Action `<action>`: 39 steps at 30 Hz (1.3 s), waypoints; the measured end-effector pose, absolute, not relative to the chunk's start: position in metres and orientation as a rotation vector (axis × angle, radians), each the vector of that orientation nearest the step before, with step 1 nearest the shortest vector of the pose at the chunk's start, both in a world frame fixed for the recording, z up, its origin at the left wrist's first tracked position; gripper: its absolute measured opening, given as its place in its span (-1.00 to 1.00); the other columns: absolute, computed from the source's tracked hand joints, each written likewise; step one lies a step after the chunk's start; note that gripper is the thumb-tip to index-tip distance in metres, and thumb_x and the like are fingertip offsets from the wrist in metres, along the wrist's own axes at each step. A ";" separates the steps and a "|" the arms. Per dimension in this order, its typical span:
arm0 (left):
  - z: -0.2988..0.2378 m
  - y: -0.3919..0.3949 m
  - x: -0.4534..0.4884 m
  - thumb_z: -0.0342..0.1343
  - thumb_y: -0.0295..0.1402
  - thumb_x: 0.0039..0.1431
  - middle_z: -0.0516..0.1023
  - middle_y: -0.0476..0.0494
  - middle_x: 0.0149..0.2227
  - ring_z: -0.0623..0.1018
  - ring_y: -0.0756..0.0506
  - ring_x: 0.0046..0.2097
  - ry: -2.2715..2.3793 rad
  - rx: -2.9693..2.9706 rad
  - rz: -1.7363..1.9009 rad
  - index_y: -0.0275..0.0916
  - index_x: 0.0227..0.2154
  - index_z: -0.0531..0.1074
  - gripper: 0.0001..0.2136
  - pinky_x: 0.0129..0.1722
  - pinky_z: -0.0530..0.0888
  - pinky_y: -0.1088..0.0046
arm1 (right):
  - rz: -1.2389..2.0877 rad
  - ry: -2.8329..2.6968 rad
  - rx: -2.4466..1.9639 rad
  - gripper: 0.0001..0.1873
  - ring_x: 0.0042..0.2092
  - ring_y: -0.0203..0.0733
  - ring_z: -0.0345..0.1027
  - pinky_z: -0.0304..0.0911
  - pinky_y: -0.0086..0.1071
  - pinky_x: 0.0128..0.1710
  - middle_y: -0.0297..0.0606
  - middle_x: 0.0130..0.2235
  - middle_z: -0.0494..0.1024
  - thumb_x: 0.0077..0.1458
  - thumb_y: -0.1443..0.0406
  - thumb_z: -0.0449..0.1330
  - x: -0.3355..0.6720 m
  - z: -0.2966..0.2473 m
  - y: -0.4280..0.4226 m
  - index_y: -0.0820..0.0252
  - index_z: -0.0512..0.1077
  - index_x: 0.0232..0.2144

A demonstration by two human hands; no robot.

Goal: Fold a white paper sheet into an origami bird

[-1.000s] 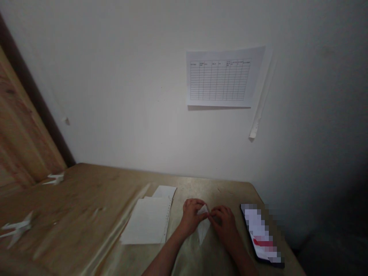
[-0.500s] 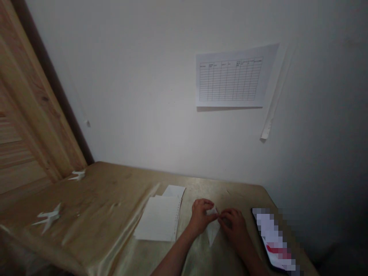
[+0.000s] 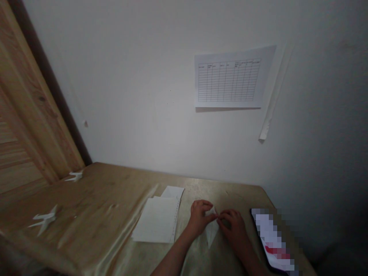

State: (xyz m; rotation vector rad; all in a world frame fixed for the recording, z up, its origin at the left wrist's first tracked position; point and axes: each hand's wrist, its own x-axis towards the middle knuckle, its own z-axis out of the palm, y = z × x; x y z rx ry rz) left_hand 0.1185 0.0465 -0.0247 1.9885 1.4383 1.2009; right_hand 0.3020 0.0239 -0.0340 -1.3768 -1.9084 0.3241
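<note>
Between my hands is a small piece of folded white paper [image 3: 211, 232], narrowing to a point at its near end. My left hand [image 3: 200, 217] is closed on its upper left side, thumb and fingers curled round the edge. My right hand [image 3: 233, 224] pinches the paper's right edge, its fingertips close to my left thumb. The fingers partly cover the paper's upper part, so its folds there are hard to make out. To the left of my left hand lies a stack of white paper sheets [image 3: 156, 220] with a torn, perforated right edge.
Two folded white paper figures, one nearer [image 3: 44, 219] and one farther [image 3: 75, 176], sit at the left of the cloth-covered table [image 3: 94, 199]. A phone [image 3: 271, 241] with a blurred screen lies at the right. A printed table sheet [image 3: 230, 80] hangs on the wall.
The view has shifted slightly. Both hands keep their hold on the folded paper, with barely any finger movement visible.
</note>
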 end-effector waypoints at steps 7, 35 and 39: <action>-0.023 0.047 0.118 0.37 -0.23 -0.02 0.65 -0.07 -0.13 0.54 -0.21 -0.01 1.443 1.983 1.206 -0.09 -0.38 0.63 -0.87 0.07 0.36 0.15 | 0.316 -1.908 -1.386 -0.86 -0.06 -0.03 0.35 0.21 -0.16 0.01 -0.20 -0.18 0.56 0.13 0.21 0.19 0.300 -0.031 0.022 0.03 0.56 -0.35; -0.029 0.049 0.119 0.35 -0.20 0.04 0.65 -0.09 -0.17 0.54 -0.16 -0.04 1.404 1.903 1.291 -0.12 -0.37 0.60 -0.86 0.06 0.37 0.20 | 0.316 -1.931 -1.395 -0.80 -0.07 -0.02 0.35 0.18 -0.16 0.01 -0.20 -0.19 0.57 0.11 0.16 0.16 0.302 -0.032 0.024 0.01 0.58 -0.36; -0.031 0.050 0.119 0.35 -0.23 0.04 0.64 -0.08 -0.17 0.54 -0.14 -0.05 1.387 1.902 1.314 -0.12 -0.35 0.60 -0.86 0.06 0.38 0.22 | 0.305 -1.922 -1.375 -0.82 -0.06 -0.03 0.35 0.19 -0.17 0.02 -0.20 -0.18 0.57 0.11 0.18 0.17 0.302 -0.031 0.024 0.02 0.57 -0.39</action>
